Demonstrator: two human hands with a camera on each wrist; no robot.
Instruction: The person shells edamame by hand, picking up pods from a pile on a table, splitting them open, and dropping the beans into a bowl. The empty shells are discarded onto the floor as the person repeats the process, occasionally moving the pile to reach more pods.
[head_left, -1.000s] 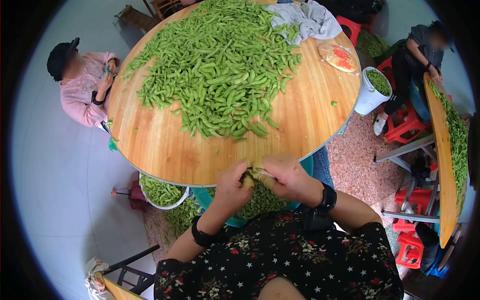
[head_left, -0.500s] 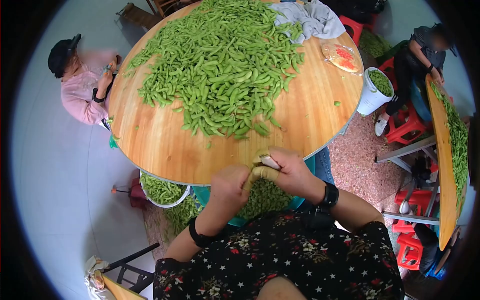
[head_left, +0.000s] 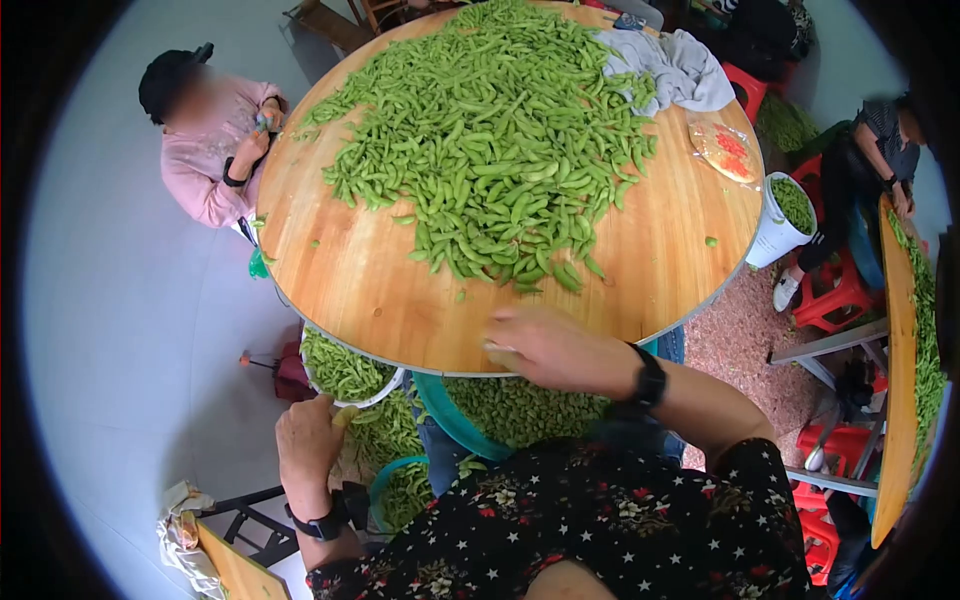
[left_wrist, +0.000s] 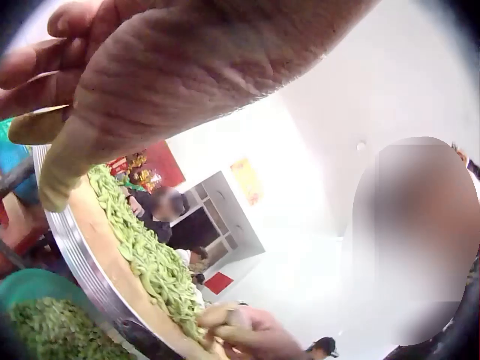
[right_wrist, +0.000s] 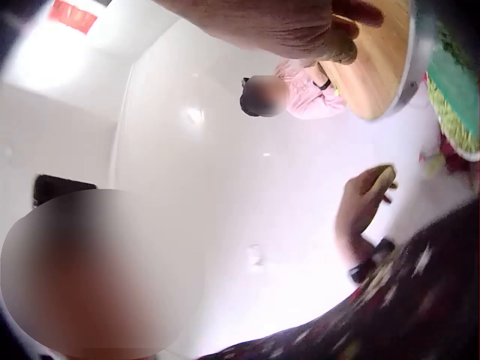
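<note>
In the head view my left hand (head_left: 308, 445) is out to the left, near a white-rimmed bucket (head_left: 396, 384) of green pods. Yellowish covers wrap its thumb and a finger, and the left wrist view shows its fingers (left_wrist: 41, 66) loosely bent with nothing between them. My right hand (head_left: 555, 352), blurred, hangs over the table's near edge, just short of a big heap of green soybean pods (head_left: 500, 160). Relaxed, spread fingers (right_wrist: 358, 11) show in the right wrist view. Something whitish lies along its thumb side. Below it, a teal basin (head_left: 450, 420) holds shelled beans (head_left: 530, 410).
The round wooden table (head_left: 350, 290) carries a grey cloth (head_left: 690, 75) and a wrapped flat bread (head_left: 725, 152). A person in pink (head_left: 210, 150) sits left; another person (head_left: 880, 150) works at a second table right. A white bucket (head_left: 780, 235) stands beside the table. Pods lie on the floor.
My hands were together over the basin and are now apart. The left moved down and left; the right moved slightly forward toward the table. The head view has shifted a little.
</note>
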